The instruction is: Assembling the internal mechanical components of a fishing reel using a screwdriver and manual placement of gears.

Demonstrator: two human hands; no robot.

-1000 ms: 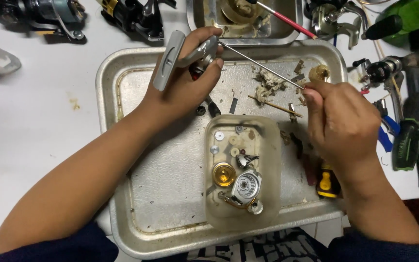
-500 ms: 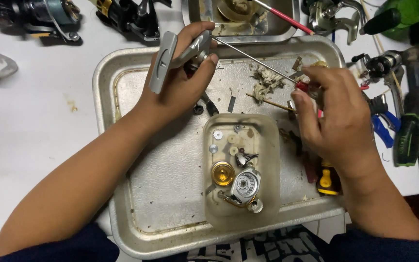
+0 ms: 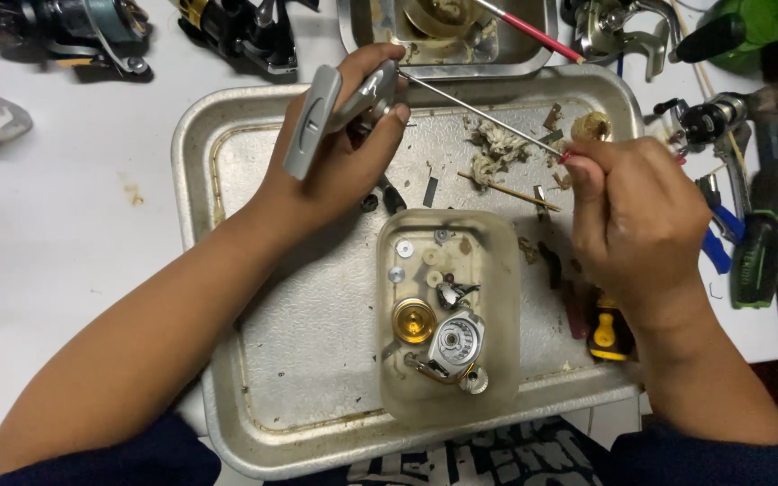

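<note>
We have the grey handle (image 3: 339, 112) pinched in our left hand (image 3: 335, 175), fingers wrapped shut around its metal end, held just above the far edge of the tray (image 3: 254, 360). Our right hand (image 3: 637, 220) is closed on the red grip of a thin rod (image 3: 483, 117), whose tip meets the handle's end by the left fingertips. To do this well, we judge it best to keep the left wrist still and let the right hand alone steer, so the rod stays in line with the part it probes and does not bend or skid. A light, steady push should serve better than force, since the rod is slender. Any bit worked loose should drop over the tray, not the table, so we keep both hands above it. Between our forearms sits a clear tub (image 3: 447, 315) with a gold spool (image 3: 413, 319), a steel gear (image 3: 456, 340) and small washers; scraps of fibre (image 3: 495, 148) lie near the rod. A yellow screwdriver (image 3: 607, 328) rests under our right wrist, and pliers (image 3: 754, 256) lie beside the tray.
</note>
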